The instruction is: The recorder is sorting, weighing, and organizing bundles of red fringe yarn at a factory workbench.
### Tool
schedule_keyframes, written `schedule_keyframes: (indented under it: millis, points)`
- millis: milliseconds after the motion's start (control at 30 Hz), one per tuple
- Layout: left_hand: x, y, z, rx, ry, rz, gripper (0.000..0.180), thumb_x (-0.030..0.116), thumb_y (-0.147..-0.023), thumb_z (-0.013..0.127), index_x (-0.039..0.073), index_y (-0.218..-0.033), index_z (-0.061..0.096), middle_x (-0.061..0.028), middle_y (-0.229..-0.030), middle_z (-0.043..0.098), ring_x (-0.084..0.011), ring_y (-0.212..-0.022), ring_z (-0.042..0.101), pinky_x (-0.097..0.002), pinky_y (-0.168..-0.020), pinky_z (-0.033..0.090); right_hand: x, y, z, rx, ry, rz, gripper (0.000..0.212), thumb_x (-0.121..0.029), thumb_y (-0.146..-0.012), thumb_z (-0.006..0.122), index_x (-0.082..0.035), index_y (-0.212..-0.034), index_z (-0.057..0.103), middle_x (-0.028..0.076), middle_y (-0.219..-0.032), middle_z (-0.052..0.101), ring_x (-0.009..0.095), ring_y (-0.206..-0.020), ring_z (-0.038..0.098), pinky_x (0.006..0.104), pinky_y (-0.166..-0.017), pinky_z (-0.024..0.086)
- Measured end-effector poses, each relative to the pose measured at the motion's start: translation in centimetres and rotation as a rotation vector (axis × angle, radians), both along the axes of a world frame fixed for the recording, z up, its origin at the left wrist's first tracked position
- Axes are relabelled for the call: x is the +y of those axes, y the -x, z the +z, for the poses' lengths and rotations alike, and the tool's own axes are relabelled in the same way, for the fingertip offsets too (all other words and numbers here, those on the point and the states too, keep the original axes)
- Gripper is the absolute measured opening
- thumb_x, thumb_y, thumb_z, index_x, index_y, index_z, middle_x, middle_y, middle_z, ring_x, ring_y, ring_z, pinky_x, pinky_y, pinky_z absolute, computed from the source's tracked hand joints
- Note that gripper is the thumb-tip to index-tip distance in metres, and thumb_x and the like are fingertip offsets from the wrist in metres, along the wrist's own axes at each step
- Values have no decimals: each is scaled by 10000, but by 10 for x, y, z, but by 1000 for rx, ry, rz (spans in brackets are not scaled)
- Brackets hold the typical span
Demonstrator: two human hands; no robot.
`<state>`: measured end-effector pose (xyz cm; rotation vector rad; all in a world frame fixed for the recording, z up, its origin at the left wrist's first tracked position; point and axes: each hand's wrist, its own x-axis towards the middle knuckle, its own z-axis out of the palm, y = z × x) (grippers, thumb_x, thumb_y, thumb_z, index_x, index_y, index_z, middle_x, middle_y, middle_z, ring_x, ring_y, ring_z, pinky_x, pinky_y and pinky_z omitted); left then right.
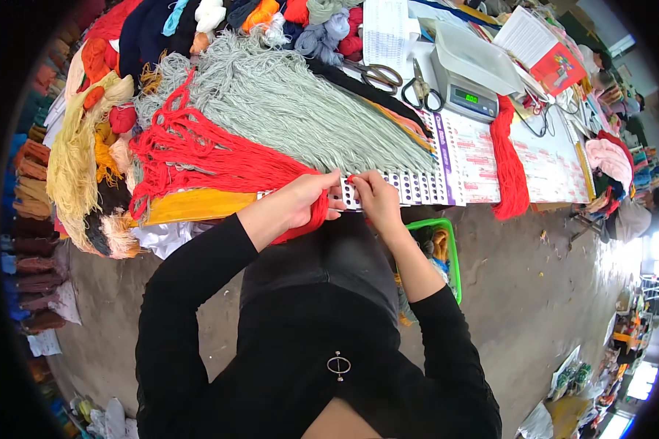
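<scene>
At the table's near edge my left hand [309, 203] is closed round a bundle of red yarn [223, 162], whose long strands fan out to the left. My right hand [374, 199] pinches the red yarn's end just beside it, over a white card with rows of punched holes [421, 189]. Grey-green yarn [285, 110] spreads in a wide fan behind both hands, its ends reaching the holed cards. What the left fingertips do behind the yarn is partly hidden.
Two pairs of scissors [422, 89] lie beyond the cards, beside a digital scale [471, 99] with a clear tray. A red skein [508, 157] hangs over the table edge at right. Coloured yarn heaps [88, 146] crowd the left. A green basket [454, 256] stands below the table.
</scene>
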<state>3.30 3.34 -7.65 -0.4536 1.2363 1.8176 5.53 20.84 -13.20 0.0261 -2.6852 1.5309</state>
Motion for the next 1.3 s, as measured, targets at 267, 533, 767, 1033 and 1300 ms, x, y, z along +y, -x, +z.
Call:
schedule_keyframes:
  millis: [267,533,767,1033,1300]
  points:
    - [12,17,-26,372,331,-191,161,105,-828,523,11,-939,593,-57,-778,638,-90,-481,538,-218,-386,343,8,7,3,-44,36,98,204,-228,-835,604,-32,-869,649,87,-624,618,192,-544,591,301,-527,447]
    - [9,13,-27,684,506,-330,195,152,-863,490,-3,-817,599,-67,-694,621,-120,-451,532,-262,-412,389,9,20,8,-278,112,142,193,-169,-836,571,-26,-961,535,14,-609,564,79,-542,520,226,-496,392]
    - [-25,10,-33,548,328,-42,224,221,-872,500,32,-948,592,-27,-775,650,-90,-538,523,-264,-452,407,5,13,7,-163,-146,123,277,-326,-811,586,-134,-1008,545,92,-746,621,301,-724,613,387,-640,455]
    - [-14,11,-23,415,216,48,191,241,-896,548,68,-936,618,19,-705,591,-16,-534,394,-181,-449,293,-5,4,15,-97,-226,42,248,-319,-822,567,-131,-982,547,81,-724,620,290,-690,618,394,-610,457]
    - [-44,27,20,352,-331,-123,350,175,-937,460,92,-1277,463,6,-743,589,1,-449,329,-145,-381,214,-2,-3,-1,61,-28,-34,178,-165,-848,579,-119,-1014,537,56,-691,612,199,-615,601,305,-567,447]
